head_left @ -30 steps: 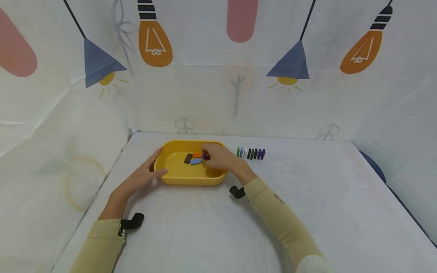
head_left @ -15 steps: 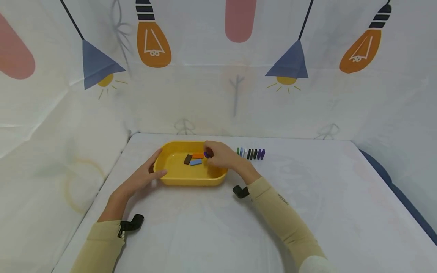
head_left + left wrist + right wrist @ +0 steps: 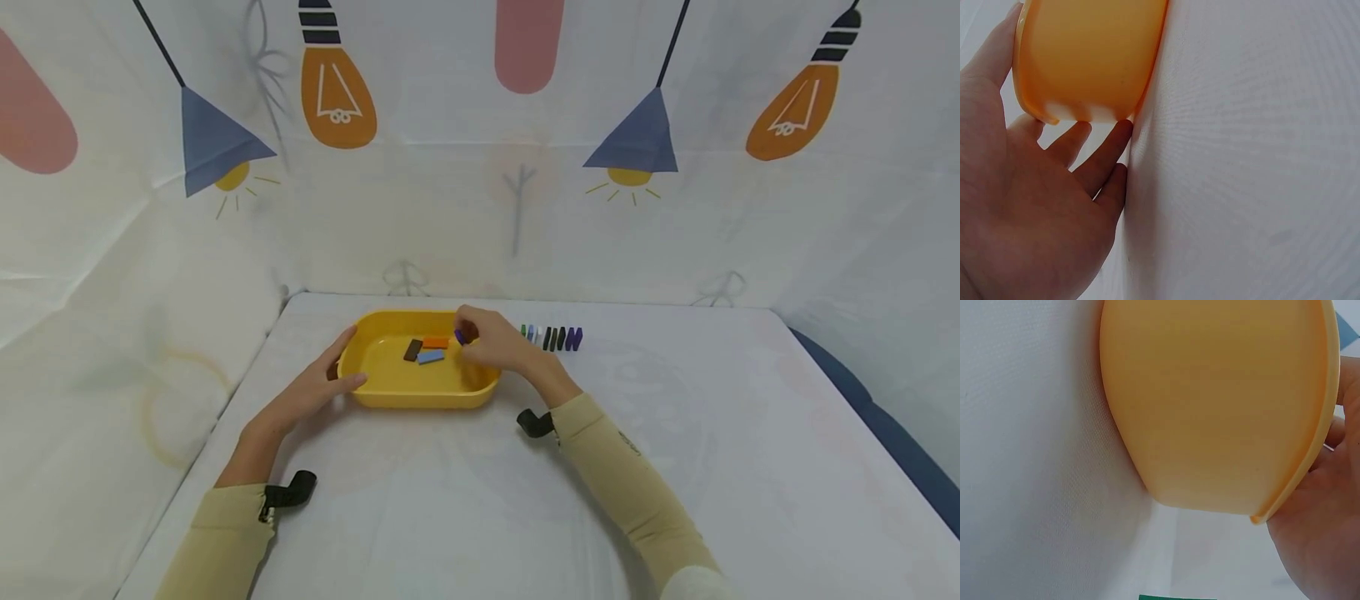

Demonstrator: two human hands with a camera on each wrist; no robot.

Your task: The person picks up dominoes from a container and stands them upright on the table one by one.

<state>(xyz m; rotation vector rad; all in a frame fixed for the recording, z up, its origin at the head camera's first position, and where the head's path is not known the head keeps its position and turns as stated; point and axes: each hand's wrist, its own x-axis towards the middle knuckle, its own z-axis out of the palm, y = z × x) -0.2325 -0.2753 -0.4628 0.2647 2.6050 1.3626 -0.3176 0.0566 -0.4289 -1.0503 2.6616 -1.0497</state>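
A shallow yellow tray [image 3: 405, 400] sits on the white-covered table. My left hand [image 3: 313, 390] holds its left end, thumb over the rim and fingertips against the outer wall, as the left wrist view shows. Over the tray's right part, my right hand [image 3: 497, 340] pinches a purple domino [image 3: 460, 337], mostly hidden by the fingers. Inside the tray lie a dark brown domino [image 3: 412, 350], an orange domino [image 3: 435, 342] and a light blue domino [image 3: 431, 357]. In the right wrist view, the tray wall [image 3: 1210, 412] hides the fingertips.
Right of the tray, several dominoes stand upright in a row, from a green domino [image 3: 522, 332] through black to a purple end domino [image 3: 578, 339]. A printed white curtain [image 3: 450, 208] hangs behind the table [image 3: 450, 500]. Dark blue material [image 3: 855, 383] shows beyond the right edge.
My right hand has shifted slightly right and back from the tray's middle, carrying the purple domino with it. The left hand stays on the tray, and the lying dominoes have not moved.
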